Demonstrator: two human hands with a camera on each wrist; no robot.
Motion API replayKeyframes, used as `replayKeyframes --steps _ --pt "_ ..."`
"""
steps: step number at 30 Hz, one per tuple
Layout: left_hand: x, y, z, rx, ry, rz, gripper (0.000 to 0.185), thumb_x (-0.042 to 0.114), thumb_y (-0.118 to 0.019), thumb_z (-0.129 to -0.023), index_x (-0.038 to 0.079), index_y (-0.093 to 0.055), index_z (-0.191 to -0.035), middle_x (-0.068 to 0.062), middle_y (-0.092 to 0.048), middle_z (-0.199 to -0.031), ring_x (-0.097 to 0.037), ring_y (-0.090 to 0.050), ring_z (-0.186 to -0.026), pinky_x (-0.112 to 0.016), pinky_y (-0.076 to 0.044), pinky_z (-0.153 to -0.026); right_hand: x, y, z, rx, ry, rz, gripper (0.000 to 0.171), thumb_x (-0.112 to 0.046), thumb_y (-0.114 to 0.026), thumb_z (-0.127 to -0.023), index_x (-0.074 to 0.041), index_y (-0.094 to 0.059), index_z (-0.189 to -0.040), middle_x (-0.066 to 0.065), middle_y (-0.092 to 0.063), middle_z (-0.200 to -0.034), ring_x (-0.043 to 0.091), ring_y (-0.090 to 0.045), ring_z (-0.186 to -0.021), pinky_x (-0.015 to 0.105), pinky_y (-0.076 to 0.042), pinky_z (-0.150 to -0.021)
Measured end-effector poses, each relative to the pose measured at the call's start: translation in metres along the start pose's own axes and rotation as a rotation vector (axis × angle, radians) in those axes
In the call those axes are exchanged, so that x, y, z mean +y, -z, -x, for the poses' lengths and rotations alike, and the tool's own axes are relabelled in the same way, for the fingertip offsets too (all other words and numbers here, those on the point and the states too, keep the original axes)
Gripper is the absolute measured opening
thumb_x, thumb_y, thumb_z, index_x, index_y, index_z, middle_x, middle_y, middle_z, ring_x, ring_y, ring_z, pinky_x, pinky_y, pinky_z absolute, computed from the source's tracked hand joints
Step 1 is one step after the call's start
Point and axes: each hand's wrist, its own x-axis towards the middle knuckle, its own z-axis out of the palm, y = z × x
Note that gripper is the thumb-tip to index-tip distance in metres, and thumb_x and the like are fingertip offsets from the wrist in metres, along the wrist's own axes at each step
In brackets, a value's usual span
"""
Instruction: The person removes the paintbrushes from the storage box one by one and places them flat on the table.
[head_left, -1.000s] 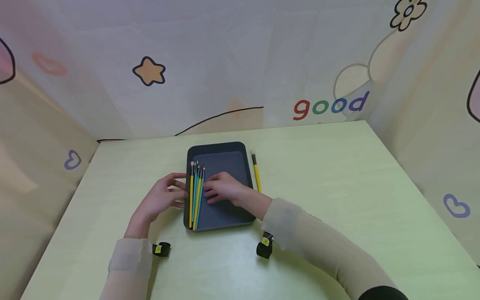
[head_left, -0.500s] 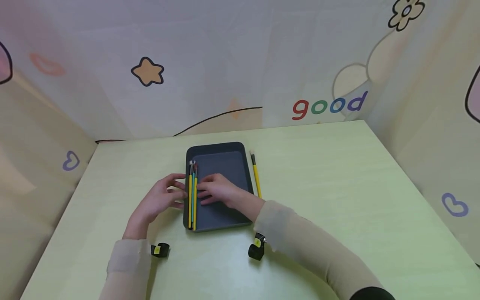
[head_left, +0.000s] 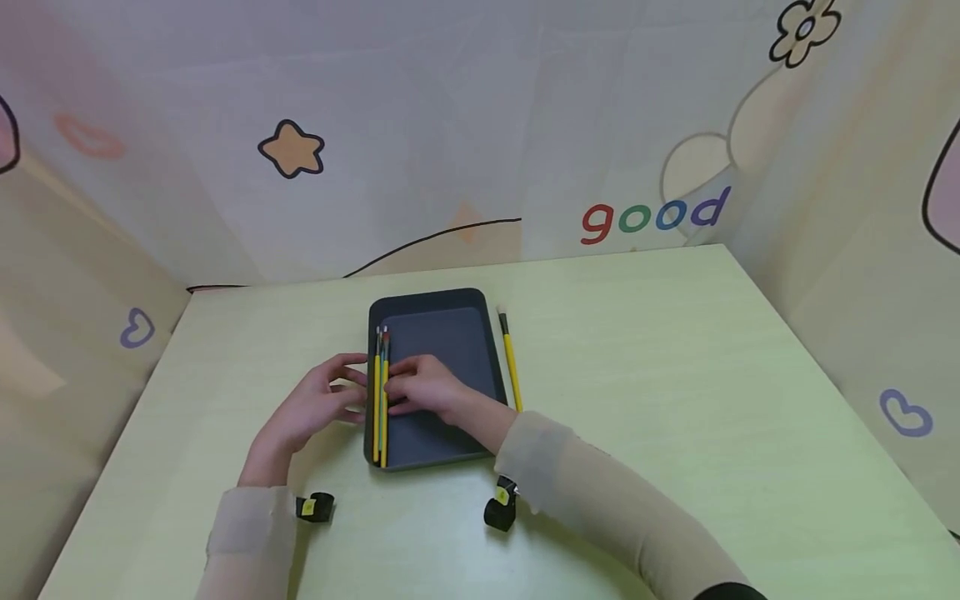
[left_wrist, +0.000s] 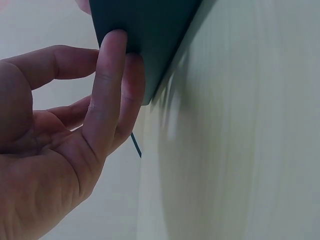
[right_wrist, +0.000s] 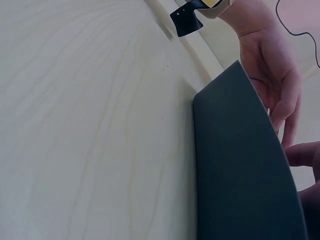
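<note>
While the left hand (head_left: pixel 318 402) rests relaxed fingers against the dark tray (head_left: pixel 438 333), the right hand (head_left: pixel 431 390), fingers unclenched, touches paintbrushes (head_left: pixel 384 421) inside.

I have open room above the far right of the dark grey, shallow rectangular tray (head_left: pixel 442 337), but slim yellow-handled paintbrushes (head_left: pixel 384 425) along its left wall block my right hand (head_left: pixel 423 386) leftward, and my left hand (head_left: pixel 322 400) fills that wall's outer side. My right wrist (head_left: pixel 483 418) bars the near right corner; a loose yellow paintbrush with a black collar (head_left: pixel 511 358) lies just beside the right wall, and past it the pale wood-grained tabletop (head_left: pixel 675 375) offers wide passage.
</note>
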Motion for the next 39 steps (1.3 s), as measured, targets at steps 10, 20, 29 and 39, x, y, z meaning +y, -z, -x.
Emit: replayKeyframes --steps 10,20,29,39 --pt "0.002 0.005 0.000 0.001 -0.006 -0.024 0.060 0.003 -0.057 -0.098 -0.001 -0.035 -0.154 -0.027 -0.048 -0.128 -0.031 -0.065 -0.099 -0.040 -0.062 -0.078 -0.005 -0.015 -0.002 0.051 0.013 0.081 0.044 0.001 -0.068 -0.095 0.009 -0.053 -0.136 0.012 -0.062 -0.103 0.021 -0.066 -0.086 0.037 -0.063 -0.071" --pt "0.002 0.004 -0.003 -0.010 -0.005 -0.029 0.060 0.002 -0.058 -0.099 -0.002 -0.034 -0.154 -0.028 -0.048 -0.128 -0.031 -0.066 -0.099 -0.040 -0.062 -0.079 0.000 -0.017 -0.003 0.101 0.053 0.117 0.043 0.004 -0.074 -0.089 0.005 -0.054 -0.128 0.011 -0.058 -0.098 0.020 -0.065 -0.073 0.035 -0.063 -0.064" --pt "0.000 0.003 -0.004 -0.023 -0.011 -0.013 0.059 0.001 -0.056 -0.099 -0.004 -0.035 -0.153 -0.029 -0.048 -0.128 -0.031 -0.065 -0.099 -0.040 -0.062 -0.079 0.003 -0.015 -0.003 0.129 0.072 0.104 0.046 0.009 -0.069 -0.086 0.004 -0.054 -0.129 0.011 -0.059 -0.097 0.020 -0.064 -0.072 0.036 -0.063 -0.061" --pt "0.000 0.000 -0.003 -0.018 0.034 -0.002 0.061 0.003 -0.054 -0.101 0.000 -0.031 -0.157 -0.029 -0.045 -0.133 -0.035 -0.062 -0.106 -0.040 -0.062 -0.082 0.002 -0.003 0.000 0.098 0.027 0.027 0.046 0.008 -0.069 -0.088 0.003 -0.054 -0.131 0.014 -0.062 -0.104 0.022 -0.066 -0.079 0.037 -0.063 -0.065"
